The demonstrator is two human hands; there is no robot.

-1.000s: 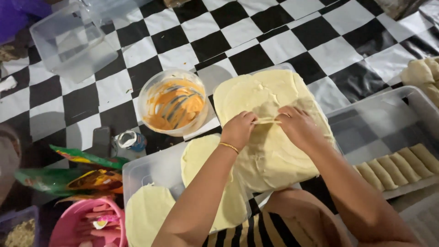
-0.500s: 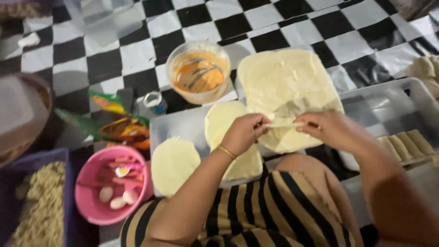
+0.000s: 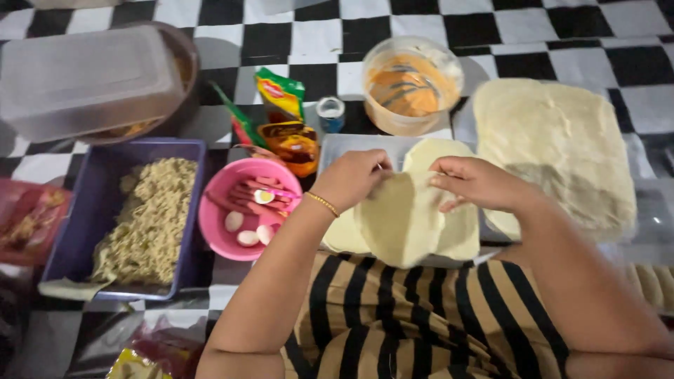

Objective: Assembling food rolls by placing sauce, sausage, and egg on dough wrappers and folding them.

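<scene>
A thin round pale wrapper sheet (image 3: 400, 224) hangs between my two hands above my lap. My left hand (image 3: 358, 179), with a gold bracelet at the wrist, pinches its upper left edge. My right hand (image 3: 477, 184) pinches its upper right edge. Under the lifted sheet lie other round wrappers (image 3: 456, 231) on a clear lid (image 3: 344, 146). A thick stack of square wrapper sheets (image 3: 562, 151) rests to the right of my right hand.
A clear tub with orange sauce (image 3: 413, 84) stands behind the hands. Left of them are a pink bowl with eggs and sausage strips (image 3: 242, 217), a purple tray of noodles (image 3: 140, 217), sauce packets (image 3: 281, 116), a small can (image 3: 330, 112) and a lidded brown bowl (image 3: 105, 77).
Both hands have lifted one round wrapper off the pile and brought it toward my body. The view has swung left, so the noodle tray and the lidded bowl now show.
</scene>
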